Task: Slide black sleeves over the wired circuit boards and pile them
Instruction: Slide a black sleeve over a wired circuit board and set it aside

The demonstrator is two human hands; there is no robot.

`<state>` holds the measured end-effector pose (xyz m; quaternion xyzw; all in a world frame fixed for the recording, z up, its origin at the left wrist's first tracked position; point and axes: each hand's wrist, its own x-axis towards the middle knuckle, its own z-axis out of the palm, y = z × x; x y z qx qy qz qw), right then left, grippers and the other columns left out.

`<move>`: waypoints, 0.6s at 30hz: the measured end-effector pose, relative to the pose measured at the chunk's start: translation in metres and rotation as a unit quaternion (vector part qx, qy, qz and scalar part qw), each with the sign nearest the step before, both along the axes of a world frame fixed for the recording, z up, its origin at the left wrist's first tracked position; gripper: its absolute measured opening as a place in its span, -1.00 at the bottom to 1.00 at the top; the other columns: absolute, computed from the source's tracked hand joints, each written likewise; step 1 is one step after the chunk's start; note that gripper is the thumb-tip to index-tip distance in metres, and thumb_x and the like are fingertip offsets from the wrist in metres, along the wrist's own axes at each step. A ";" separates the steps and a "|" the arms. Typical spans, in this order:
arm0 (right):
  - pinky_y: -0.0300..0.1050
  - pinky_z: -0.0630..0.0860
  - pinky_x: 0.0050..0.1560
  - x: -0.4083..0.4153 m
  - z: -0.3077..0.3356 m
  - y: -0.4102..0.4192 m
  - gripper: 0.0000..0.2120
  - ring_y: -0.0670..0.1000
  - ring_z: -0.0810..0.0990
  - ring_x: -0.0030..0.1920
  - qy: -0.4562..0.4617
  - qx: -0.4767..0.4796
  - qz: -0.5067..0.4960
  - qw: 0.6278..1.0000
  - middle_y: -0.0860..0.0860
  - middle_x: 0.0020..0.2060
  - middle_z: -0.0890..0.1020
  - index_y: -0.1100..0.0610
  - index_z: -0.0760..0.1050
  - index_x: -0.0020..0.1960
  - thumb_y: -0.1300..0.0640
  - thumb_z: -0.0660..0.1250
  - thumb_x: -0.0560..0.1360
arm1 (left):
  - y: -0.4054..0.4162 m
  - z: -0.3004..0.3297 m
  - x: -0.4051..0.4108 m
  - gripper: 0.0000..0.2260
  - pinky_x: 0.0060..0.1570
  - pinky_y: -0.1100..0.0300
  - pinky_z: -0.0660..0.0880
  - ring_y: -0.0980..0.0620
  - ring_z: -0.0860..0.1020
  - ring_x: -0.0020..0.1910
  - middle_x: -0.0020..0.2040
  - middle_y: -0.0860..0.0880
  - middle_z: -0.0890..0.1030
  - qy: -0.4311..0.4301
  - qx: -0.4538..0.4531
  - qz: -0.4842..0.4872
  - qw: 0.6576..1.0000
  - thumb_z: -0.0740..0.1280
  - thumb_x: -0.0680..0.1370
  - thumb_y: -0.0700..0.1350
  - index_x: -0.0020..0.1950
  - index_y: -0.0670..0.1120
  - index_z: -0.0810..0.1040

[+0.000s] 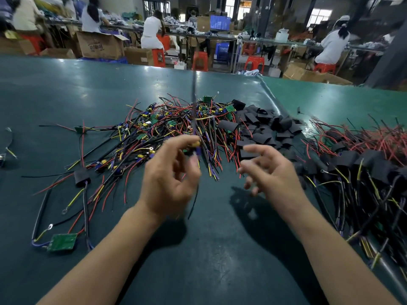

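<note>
Green boards tangled in red, yellow, black and purple wires form a heap of wired circuit boards (176, 126) at the frame's centre, with loose black sleeves (264, 128) just right of it and a sleeved pile (361, 166) at the right edge. The left hand (169, 179), lifted at centre, pinches a blurred wired board (195, 148), its wire rising upward. The right hand (271, 170) hovers beside it, fingers loosely spread, holding nothing.
</note>
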<state>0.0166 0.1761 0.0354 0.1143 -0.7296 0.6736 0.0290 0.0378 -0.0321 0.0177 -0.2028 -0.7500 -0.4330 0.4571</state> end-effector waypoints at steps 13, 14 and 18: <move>-0.14 0.56 -0.38 0.004 -0.004 -0.007 -0.85 0.08 0.66 -0.31 0.019 -0.024 0.064 0.997 0.11 -0.15 0.70 0.13 0.63 -0.04 0.11 0.31 0.59 | 0.012 -0.012 -0.002 -0.91 -0.28 0.35 0.40 0.25 0.49 -0.32 -0.22 0.21 0.58 -0.148 -0.126 -0.072 0.978 0.38 0.54 -0.11 0.00 -0.07 0.65; -0.12 0.58 -0.35 -0.002 -0.005 -0.003 -0.83 0.06 0.65 -0.33 0.021 -0.024 0.011 0.999 0.11 -0.19 0.70 0.16 0.62 -0.06 0.13 0.30 0.60 | 0.011 -0.012 -0.003 -0.91 -0.30 0.34 0.39 0.23 0.48 -0.35 -0.24 0.19 0.58 -0.150 -0.118 -0.063 0.980 0.37 0.54 -0.10 -0.01 -0.06 0.65; -0.31 0.47 0.04 -0.029 -0.013 0.023 -0.78 0.01 0.62 0.00 0.051 0.104 -0.212 0.970 -0.01 -0.13 0.66 0.09 0.62 -0.13 0.23 0.24 0.60 | 0.004 -0.013 -0.006 -0.91 -0.33 0.36 0.34 0.25 0.45 -0.40 -0.30 0.14 0.61 -0.154 -0.084 -0.029 0.984 0.37 0.53 -0.08 -0.04 -0.04 0.65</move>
